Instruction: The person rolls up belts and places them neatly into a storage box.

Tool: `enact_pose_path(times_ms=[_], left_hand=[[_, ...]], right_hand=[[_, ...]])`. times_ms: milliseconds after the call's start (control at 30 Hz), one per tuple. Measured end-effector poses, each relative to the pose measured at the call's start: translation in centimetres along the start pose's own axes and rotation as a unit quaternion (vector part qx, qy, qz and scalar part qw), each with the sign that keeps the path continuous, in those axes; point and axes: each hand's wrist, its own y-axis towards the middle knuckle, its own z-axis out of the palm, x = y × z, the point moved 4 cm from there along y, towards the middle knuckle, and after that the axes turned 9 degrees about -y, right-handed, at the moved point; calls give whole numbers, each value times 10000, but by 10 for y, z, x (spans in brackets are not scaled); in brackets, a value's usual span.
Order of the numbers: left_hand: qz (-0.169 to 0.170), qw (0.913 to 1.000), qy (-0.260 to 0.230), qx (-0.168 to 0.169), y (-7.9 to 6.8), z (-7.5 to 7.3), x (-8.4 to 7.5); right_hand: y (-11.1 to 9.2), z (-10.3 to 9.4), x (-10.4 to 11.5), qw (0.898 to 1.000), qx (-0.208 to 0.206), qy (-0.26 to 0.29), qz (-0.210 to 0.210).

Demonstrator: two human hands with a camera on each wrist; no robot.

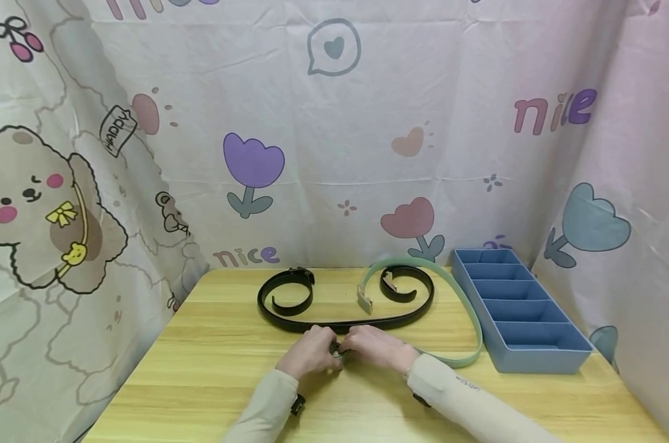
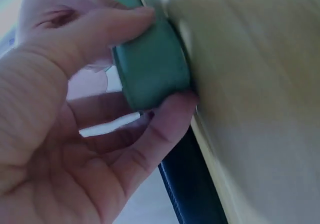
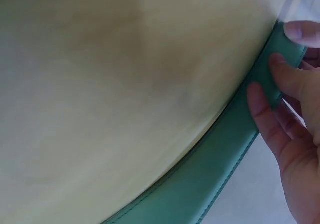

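A light green belt [image 1: 474,320] stands on edge in a wide loop on the wooden table, its pale metal buckle [image 1: 364,299] at the far side. Near the front, my left hand [image 1: 311,352] pinches the belt's bent-over portion; in the left wrist view the green strap [image 2: 152,66] curves between thumb and fingers. Close beside it, my right hand [image 1: 375,344] holds the same belt. Fingertips [image 3: 257,94] lie along the stitched green strap [image 3: 200,154] in the right wrist view. A black belt [image 1: 334,326] runs just beyond both hands.
Both ends of the black belt curl inward, the right one with a metal buckle [image 1: 389,280] lying inside the green loop. On the right stands a blue-grey tray [image 1: 539,362] with several compartments. A printed curtain [image 1: 334,123] hangs behind the table [image 1: 190,369].
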Motion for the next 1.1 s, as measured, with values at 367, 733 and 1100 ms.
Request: enact_pose_path(times_ms=[367,733,1100], left_hand=[[155,9995,192,214,-2,-3,-3],[76,9997,205,-65,-2,0,-3],[415,9973,219,561,-1,0,-2]], right_hand=[[-6,1,-7,9999,13,146,39],[1,1,0,9999,64,71,53],[-9,1,-3,9994,-14,308,133]])
